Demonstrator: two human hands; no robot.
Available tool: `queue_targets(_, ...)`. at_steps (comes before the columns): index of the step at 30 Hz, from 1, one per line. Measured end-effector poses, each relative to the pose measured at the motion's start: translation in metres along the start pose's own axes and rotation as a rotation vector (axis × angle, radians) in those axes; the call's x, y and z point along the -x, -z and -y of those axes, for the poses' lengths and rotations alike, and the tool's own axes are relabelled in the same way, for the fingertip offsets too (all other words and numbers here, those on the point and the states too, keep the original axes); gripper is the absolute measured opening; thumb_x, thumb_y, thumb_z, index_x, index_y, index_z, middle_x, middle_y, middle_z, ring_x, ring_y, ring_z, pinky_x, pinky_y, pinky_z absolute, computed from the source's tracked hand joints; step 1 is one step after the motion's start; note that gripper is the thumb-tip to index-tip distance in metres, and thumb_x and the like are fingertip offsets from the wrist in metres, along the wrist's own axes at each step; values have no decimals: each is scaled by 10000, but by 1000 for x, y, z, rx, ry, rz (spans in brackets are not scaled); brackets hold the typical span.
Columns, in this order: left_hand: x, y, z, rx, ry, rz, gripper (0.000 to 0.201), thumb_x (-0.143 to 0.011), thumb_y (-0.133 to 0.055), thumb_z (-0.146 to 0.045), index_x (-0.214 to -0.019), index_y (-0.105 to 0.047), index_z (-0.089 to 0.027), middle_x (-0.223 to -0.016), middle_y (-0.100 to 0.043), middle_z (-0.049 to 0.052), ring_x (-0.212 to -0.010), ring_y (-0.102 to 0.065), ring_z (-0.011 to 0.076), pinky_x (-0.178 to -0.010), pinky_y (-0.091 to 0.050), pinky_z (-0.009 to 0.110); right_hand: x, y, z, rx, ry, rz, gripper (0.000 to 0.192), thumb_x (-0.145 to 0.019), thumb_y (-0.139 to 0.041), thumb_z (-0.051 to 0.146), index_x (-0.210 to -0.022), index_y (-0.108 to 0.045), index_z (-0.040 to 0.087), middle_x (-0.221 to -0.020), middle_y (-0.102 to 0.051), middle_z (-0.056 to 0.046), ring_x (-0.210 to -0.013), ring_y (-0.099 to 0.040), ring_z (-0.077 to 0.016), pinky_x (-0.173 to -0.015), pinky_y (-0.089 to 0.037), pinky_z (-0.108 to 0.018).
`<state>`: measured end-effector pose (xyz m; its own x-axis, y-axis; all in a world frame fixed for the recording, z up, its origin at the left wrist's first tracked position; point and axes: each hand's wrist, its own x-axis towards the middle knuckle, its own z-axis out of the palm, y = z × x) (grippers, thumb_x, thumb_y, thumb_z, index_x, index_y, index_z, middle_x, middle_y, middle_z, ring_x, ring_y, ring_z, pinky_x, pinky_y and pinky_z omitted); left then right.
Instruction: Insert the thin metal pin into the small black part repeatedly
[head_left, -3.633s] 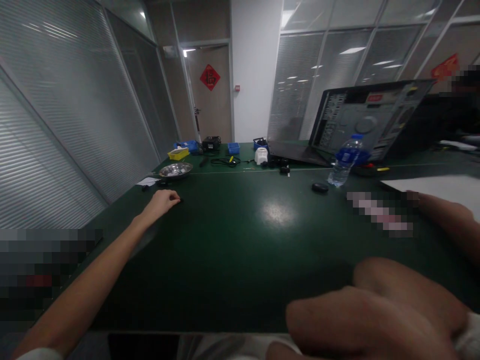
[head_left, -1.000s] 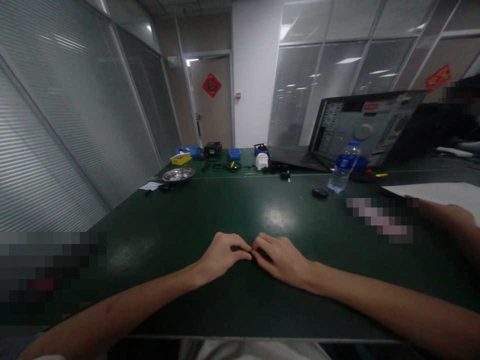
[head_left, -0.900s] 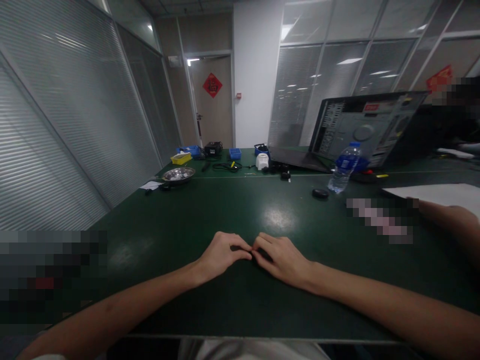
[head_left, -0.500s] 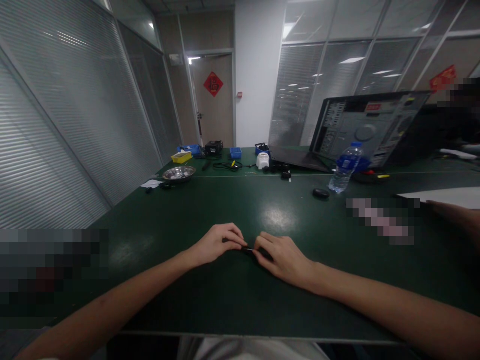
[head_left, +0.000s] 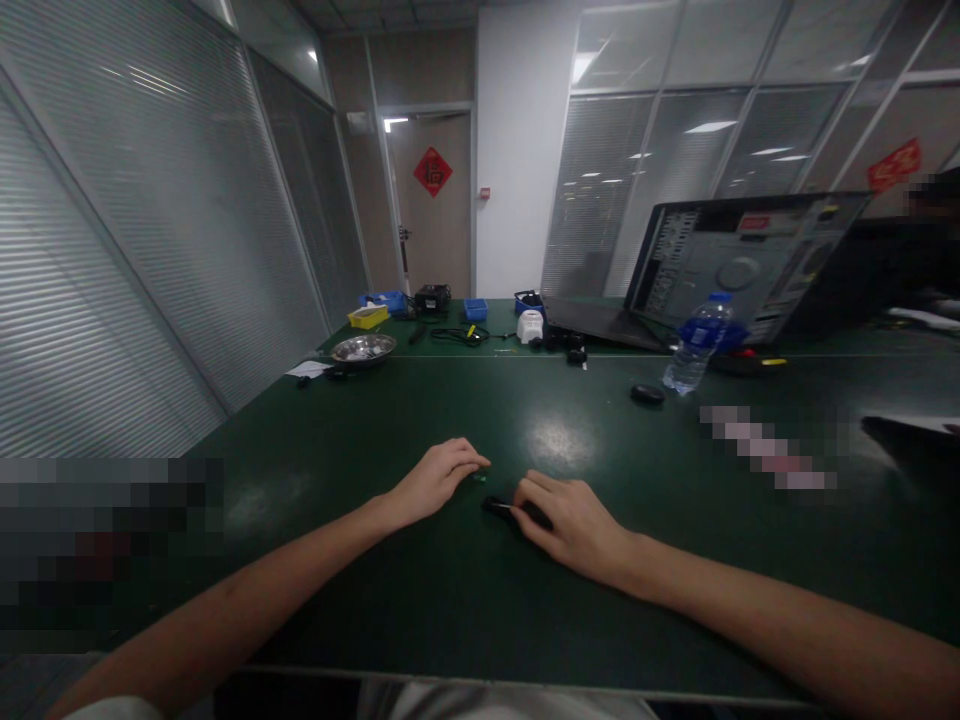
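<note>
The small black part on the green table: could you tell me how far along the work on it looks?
Done: the two hands are apart, no longer joined on it. In hand: the right hand pinches the small black part on the table; the left hand has its fingertips by a tiny greenish piece. Left: the two pieces lie apart; what else remains cannot be told.

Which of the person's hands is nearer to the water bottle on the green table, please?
The right. The right hand lies below and left of the water bottle, with bare table between them. The left hand lies farther left still.
</note>
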<state>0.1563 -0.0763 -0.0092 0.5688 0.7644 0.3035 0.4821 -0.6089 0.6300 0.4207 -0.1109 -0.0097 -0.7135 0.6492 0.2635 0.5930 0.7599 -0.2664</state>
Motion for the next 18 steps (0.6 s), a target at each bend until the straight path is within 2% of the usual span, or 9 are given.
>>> queue_targets(2, 4, 2, -5, 6, -16, -21, 349, -1036, -414, -163, -1220, -705, -222, -1161, -656, 76, -1096, -603, 194, -982, -482, 341, 0, 0, 1, -5, -2, -6, 122, -1035, -492, 298, -1027, -585, 219, -964, -620, -9, -745, -582, -139, -628, -361, -263)
queue_targets(5, 11, 1, -20, -11, -98, 38, 326, -980, -506, -137, -1234, -686, -232, -1200, -652, 76, -1158, -570, 211, -1047, -455, 371, 1, 1, 1, -20, 15, -21, 127, -1036, -490, 301, -1043, -590, 223, -967, -625, -10, -757, -588, -141, -636, -368, -264)
queue_targets(7, 14, -2, -30, -24, -152, 91, 285, -948, -607, -193, -1219, -689, -232, -1202, -656, 77, -1169, -560, 227, -1061, -443, 387, 2, 2, 2, -31, 42, -39, 130, -1035, -488, 298, -1050, -592, 220, -969, -629, -14, -765, -591, -141, -646, -377, -264)
queue_targets(10, 15, -8, -38, -41, -187, 92, 165, -944, -663, -281, -1086, -720, -221, -1164, -670, 80, -1150, -566, 237, -1041, -446, 398, 6, 4, 2, -27, 88, -63, 141, -1031, -489, 302, -1051, -598, 215, -964, -634, -19, -772, -595, -141, -650, -381, -266)
queue_targets(14, 13, -10, -30, -34, -157, 65, 111, -978, -620, -262, -1004, -721, -222, -1191, -669, 74, -1190, -561, 227, -1049, -440, 390, 11, 6, 9, -73, 106, -83, 147, -1023, -489, 296, -1036, -608, 210, -946, -640, -21, -768, -600, -137, -656, -392, -261)
queue_targets(18, 10, -2, -17, -32, -68, 33, 117, -984, -612, -274, -1027, -708, -222, -1217, -672, 65, -1195, -581, 216, -1058, -442, 377, 11, 5, 41, -277, 147, -62, 97, -971, -534, 270, -969, -609, 208, -897, -650, -6, -771, -603, -135, -694, -434, -251)
